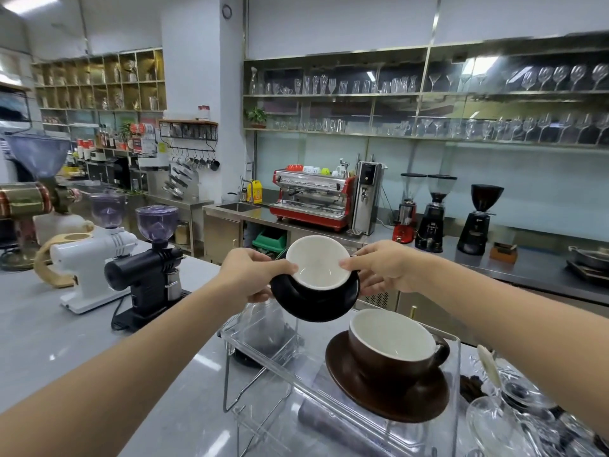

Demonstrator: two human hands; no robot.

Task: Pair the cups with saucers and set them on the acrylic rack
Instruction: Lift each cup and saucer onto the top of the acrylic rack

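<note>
A black cup (318,270) with a white inside sits on a black saucer (316,306), both tilted toward me and held in the air above the left end of the clear acrylic rack (263,344). My left hand (253,275) grips the pair from the left, thumb on the cup's rim. My right hand (382,270) grips it from the right, thumb on the rim and fingers under the saucer. A brown cup (392,349) stands on a brown saucer (385,394) on the rack's right part.
A black grinder (148,275) and a white grinder (94,258) stand on the grey counter (49,324) to the left. Glassware (514,420) crowds the counter right of the rack. A red espresso machine (313,201) and more grinders line the back counter.
</note>
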